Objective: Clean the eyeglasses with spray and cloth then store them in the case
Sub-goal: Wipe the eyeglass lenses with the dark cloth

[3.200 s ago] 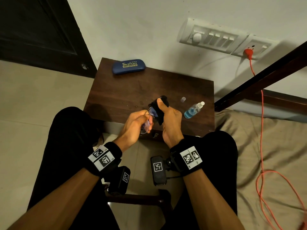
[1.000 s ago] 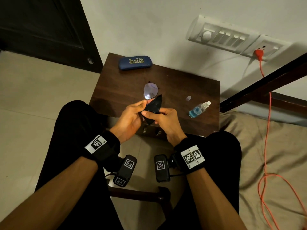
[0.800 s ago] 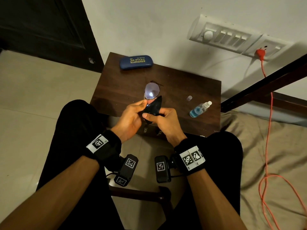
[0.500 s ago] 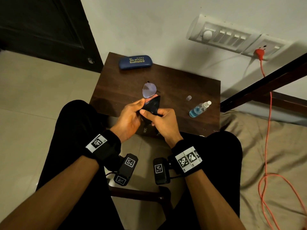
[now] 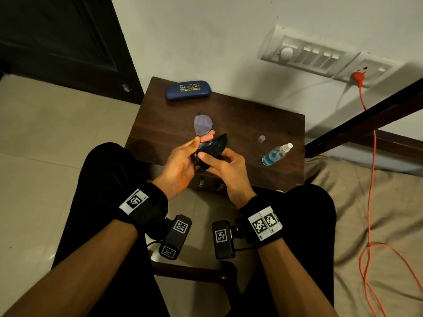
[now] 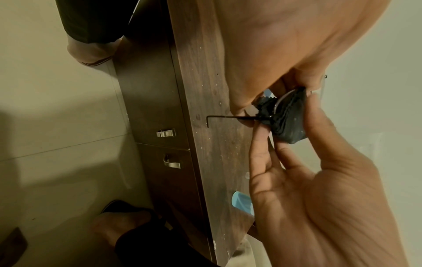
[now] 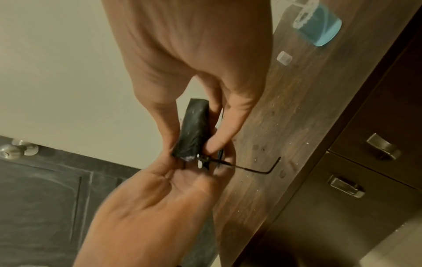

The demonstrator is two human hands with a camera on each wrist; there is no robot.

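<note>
Both hands hold the eyeglasses [image 5: 202, 126] above the dark wooden table [image 5: 240, 124]. My left hand [image 5: 183, 161] pinches the frame near the bridge, and one lens stands free above its fingers. My right hand [image 5: 225, 163] pinches a folded black cloth [image 5: 215, 146] around the other lens, thumb on one side and fingers on the other. A thin temple arm [image 6: 226, 118] sticks out below the cloth [image 6: 285, 119]. The same temple arm [image 7: 258, 168] and cloth [image 7: 194, 130] show in the right wrist view. The closed blue case [image 5: 187, 89] lies at the table's far left. The spray bottle [image 5: 275, 154] lies at the right.
A small clear cap [image 5: 261, 138] stands on the table near the bottle. The table has drawers with metal handles [image 6: 171, 163] on its front. A wall with a switch panel [image 5: 309, 53] and an orange cable [image 5: 370, 156] is to the right, a bed beside it.
The hands have turned the glasses so one lens points up and away. The cloth has gone from upright in the right hand to folded over the lower lens, with small rubbing shifts.
</note>
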